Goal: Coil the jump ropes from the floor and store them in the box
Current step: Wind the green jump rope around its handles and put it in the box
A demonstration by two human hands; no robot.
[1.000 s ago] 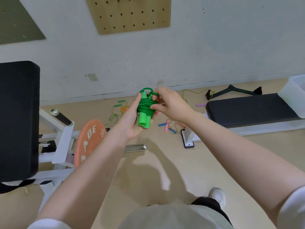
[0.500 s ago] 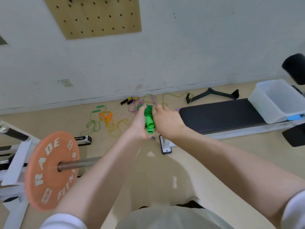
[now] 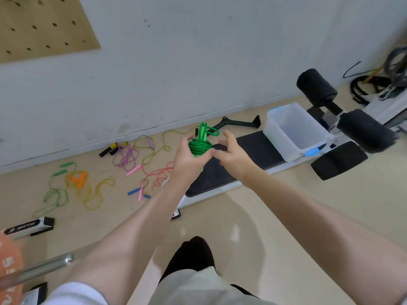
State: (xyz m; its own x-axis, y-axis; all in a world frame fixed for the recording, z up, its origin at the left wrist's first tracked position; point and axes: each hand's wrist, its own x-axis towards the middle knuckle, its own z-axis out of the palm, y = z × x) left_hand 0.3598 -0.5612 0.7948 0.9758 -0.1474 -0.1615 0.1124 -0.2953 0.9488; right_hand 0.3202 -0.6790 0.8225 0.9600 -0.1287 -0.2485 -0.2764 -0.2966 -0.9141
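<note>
Green cord, wound into a tight bundle, sits clenched in the left hand (image 3: 189, 154): this is the coiled green jump rope (image 3: 200, 145), its handles poking up at twelve o'clock. The right hand (image 3: 233, 154), at three o'clock of it, is spread with fingers loose, grasping nothing. Past them, at two o'clock, the white box (image 3: 277, 133) waits on the black bench (image 3: 248, 148). Risk, as I judge it: an untucked loop could spring free mid-carry and unravel the coil. Loose ropes (image 3: 132, 157) lie at ten o'clock.
</note>
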